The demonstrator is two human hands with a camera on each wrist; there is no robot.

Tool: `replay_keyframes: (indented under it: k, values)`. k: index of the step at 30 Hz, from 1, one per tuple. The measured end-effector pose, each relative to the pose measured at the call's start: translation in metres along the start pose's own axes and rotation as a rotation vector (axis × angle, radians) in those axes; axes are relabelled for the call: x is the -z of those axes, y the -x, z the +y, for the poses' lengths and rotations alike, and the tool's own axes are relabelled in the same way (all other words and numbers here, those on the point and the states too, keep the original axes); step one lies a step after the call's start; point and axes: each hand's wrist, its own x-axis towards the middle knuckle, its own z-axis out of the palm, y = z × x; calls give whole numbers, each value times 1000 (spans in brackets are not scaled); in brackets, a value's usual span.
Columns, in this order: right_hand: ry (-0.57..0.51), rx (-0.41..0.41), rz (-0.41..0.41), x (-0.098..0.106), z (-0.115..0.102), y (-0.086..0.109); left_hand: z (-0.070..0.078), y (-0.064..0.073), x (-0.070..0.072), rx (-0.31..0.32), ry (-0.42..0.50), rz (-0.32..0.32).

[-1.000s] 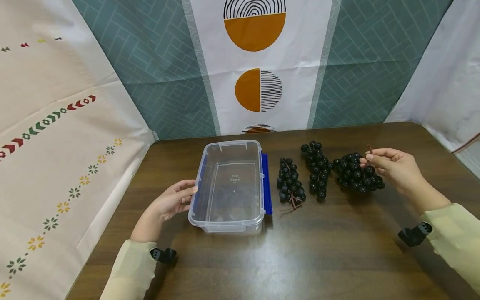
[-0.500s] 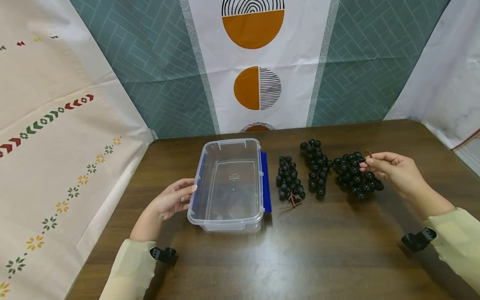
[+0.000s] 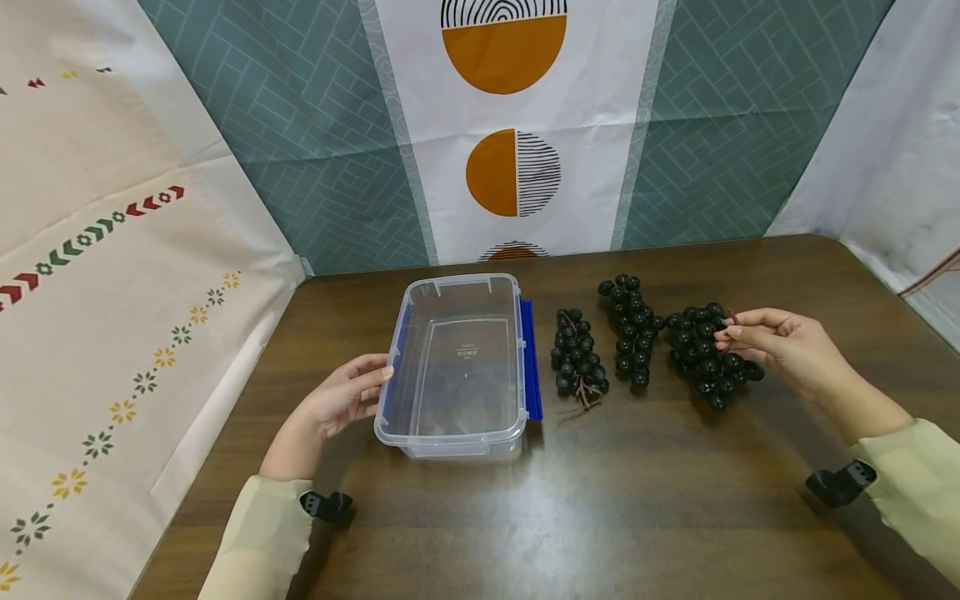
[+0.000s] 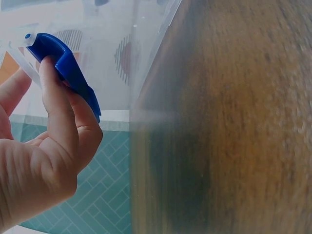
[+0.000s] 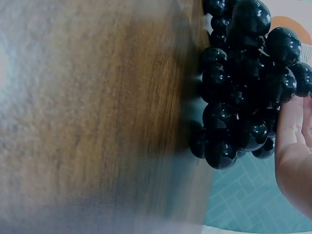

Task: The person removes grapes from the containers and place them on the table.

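Note:
At the left, my left hand holds the near-left side of a clear plastic food container, thumb on its rim. In the left wrist view, the fingers curl against the container's blue side latch. Another blue latch hangs along the right side. My right hand pinches the stem of a bunch of black grapes, thumb against fingers. In the right wrist view these grapes hide the fingertips. I cannot tell whether the bunch fully rests on the table.
Two more bunches of black grapes lie between the container and the right hand: a left bunch with its stem toward me, and a middle bunch almost touching the held one. The brown wooden table ends at a fabric backdrop.
The held bunch has turned, its loose end swinging down toward me, and its stem has tipped lower. My right hand has dropped slightly. My left hand has stayed on the container.

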Motion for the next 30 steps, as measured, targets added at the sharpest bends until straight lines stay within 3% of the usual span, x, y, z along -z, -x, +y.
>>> replay_keyframes:
  k: [14, 30]
  values:
    - [112, 46, -12, -7, 2, 8, -2, -1, -1, -2, 3, 9]
    - [360, -4, 4, -12, -1, 24, 0, 0, -2, 11, 13, 21]
